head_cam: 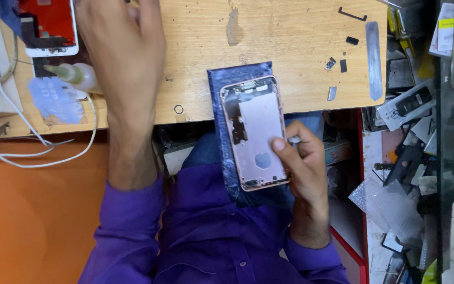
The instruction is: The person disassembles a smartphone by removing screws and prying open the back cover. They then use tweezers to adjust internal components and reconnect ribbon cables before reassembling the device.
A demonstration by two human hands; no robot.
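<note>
1. Phone housing [256,131] (rose-gold rear shell, gutted, inside facing up) is lying on a dark blue pad [227,84] that is hanging over the near edge of the wooden bench [290,31]; long axis is running away from the person, tilted a bit, camera end far, bottom end near.
2. R hand [303,168] is sitting at the shell's near-right corner, touching it: thumb is pressing on the inner plate, fingers are curling round the right rim, so it's gripping the shell. Small silver bit [294,140] is poking out just past the fingers; can't tell what it is.
3. L hand [124,47] is reaching up and away, well left of the shell, over the bench's far-left area; fingers are running out of frame, so open vs closed can't be told. R hand is clearly the nearer one.
4. Beside L hand: glue bottle w/ nozzle [77,75], white phone front w/ red screen [48,26], white cables [32,152].
5. Far right of R hand: loose small parts [337,64] and a metal strip [374,58] on the bench.
6. Containers: shell is holding only a few fixed pieces along the left side and top; no battery or board showing.
</note>
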